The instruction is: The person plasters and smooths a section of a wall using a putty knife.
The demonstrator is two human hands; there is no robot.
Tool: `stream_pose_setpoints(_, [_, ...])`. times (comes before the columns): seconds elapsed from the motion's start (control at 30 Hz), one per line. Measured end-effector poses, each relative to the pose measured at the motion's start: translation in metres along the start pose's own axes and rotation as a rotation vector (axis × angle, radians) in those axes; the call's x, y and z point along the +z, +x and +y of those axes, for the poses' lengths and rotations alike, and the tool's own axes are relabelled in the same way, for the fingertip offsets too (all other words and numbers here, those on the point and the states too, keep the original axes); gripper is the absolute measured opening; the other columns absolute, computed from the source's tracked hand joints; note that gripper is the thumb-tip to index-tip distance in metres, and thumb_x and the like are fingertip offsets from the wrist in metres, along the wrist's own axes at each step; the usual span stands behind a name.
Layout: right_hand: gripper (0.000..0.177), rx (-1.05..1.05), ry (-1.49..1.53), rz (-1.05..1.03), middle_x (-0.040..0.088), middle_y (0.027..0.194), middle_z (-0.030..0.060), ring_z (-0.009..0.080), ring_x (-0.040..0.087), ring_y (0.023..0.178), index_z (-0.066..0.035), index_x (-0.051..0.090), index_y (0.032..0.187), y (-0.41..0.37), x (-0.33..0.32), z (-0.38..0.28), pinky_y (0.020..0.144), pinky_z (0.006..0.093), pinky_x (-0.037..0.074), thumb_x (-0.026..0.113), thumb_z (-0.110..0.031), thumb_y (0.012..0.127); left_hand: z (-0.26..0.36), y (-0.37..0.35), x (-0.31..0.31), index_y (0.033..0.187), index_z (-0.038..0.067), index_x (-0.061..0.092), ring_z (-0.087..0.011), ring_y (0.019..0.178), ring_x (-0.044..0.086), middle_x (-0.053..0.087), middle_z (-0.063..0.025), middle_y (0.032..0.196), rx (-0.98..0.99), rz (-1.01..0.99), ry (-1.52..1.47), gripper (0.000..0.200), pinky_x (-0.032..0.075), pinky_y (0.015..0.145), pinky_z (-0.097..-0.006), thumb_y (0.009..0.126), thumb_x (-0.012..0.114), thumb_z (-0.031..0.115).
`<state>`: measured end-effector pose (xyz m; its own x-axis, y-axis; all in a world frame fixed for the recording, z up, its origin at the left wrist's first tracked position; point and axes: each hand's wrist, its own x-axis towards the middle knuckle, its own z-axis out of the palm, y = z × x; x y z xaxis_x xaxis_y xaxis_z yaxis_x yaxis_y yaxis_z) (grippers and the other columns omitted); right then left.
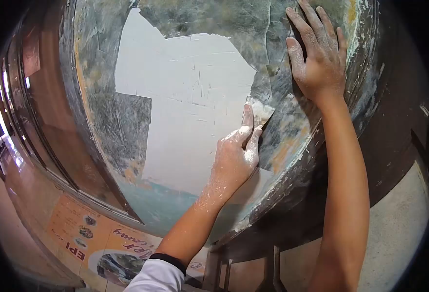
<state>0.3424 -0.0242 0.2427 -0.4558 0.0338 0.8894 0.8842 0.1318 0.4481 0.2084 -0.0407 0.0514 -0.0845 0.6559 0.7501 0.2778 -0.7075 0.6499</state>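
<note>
My left hand point(236, 153) is dusted with white and grips a small putty knife point(261, 113), its flat blade smeared with white paste. The fingers press along the blade, and the handle is hidden in the hand. The blade lies at the right edge of a broad white putty patch point(190, 97) on a mottled grey-green panel point(119, 126). Fine scratches run across the patch. Higher up on the right, my right hand point(319, 56) rests flat against the panel with its fingers spread, holding nothing. White dust covers its fingers too.
A dark brown frame point(292, 209) curves around the panel's lower right side. Brown wood panelling point(53, 112) stands at the left. Below lies an orange printed banner point(87, 233) with food pictures. A pale floor point(394, 238) shows at lower right.
</note>
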Motion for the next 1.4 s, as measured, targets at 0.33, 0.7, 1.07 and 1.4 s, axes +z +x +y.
stream_pose_setpoints(0.33, [0.054,0.021,0.026,-0.018,0.047,0.157,0.0113,0.0370,0.038,0.147,-0.016,0.056,0.142,0.001,-0.002,-0.002,0.123,0.0573,0.021,0.061,-0.022,0.088,0.025,0.035,-0.005,0.144,-0.005,0.049,-0.0512,0.085,0.064,0.064,-0.0341,0.092,0.087,0.084,-0.118,0.050,0.053,0.069,-0.0448,0.097,0.062,0.006])
stream_pose_setpoints(0.7, [0.052,-0.066,-0.033,0.122,0.042,0.162,-0.0053,0.0251,0.037,0.150,-0.034,0.050,0.151,-0.007,0.023,0.016,0.123,0.0531,0.023,0.058,-0.032,0.100,0.018,0.023,-0.008,0.152,-0.001,0.041,-0.0495,0.079,0.065,0.065,-0.0314,0.086,0.090,0.073,-0.063,0.058,0.051,0.068,-0.0467,0.100,0.063,0.012])
stream_pose_setpoints(1.07, [0.052,-0.079,-0.030,0.122,0.042,0.162,-0.0044,0.0258,0.037,0.150,-0.034,0.050,0.151,-0.005,0.021,0.017,0.123,0.0539,0.022,0.058,-0.032,0.100,0.034,0.049,-0.018,0.152,-0.001,0.042,-0.0370,0.105,0.072,0.066,-0.0356,0.107,-0.008,-0.005,-0.061,0.057,0.054,0.081,-0.0336,0.100,0.062,0.013])
stream_pose_setpoints(1.4, [0.051,-0.081,-0.030,0.128,0.043,0.162,-0.0044,0.0255,0.037,0.150,-0.033,0.051,0.150,-0.006,0.020,0.015,0.123,0.0532,0.023,0.059,-0.030,0.100,0.020,0.033,-0.014,0.151,-0.004,0.040,-0.0485,0.083,0.067,0.065,-0.0333,0.092,0.086,0.079,-0.061,0.058,0.052,0.070,-0.0434,0.100,0.061,0.010])
